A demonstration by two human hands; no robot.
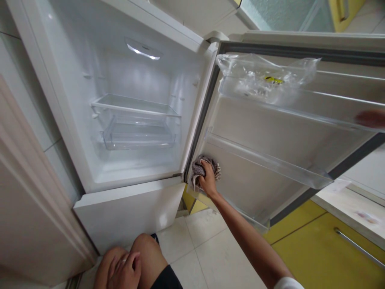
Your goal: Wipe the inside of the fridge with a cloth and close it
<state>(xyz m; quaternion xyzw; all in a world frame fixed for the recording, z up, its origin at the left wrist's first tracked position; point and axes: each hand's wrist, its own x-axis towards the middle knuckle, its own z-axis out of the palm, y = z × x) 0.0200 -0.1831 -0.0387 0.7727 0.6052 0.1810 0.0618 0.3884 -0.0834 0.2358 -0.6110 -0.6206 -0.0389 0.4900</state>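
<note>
A crumpled grey-brown cloth [198,168] is bunched under my right hand [208,178], whose fingers close on it. My hand presses it against the inner side of the opened fridge door [255,176], low down near the hinge edge. Above it, a clear door shelf [264,154] runs across the door. My left hand [128,271] rests on my bent knees, its fingers loosely curved with a gap at the thumb and no object visible in it. The fridge interior [120,76] stands open to the left.
A clear plastic bag [270,80] with a yellow label lies in the upper door shelf. A blurred reddish shape [371,118], possibly another hand, touches that shelf's right end. Inside the fridge are a glass shelf [135,104] and a clear drawer [138,134]. Yellow cabinets [325,241] stand right.
</note>
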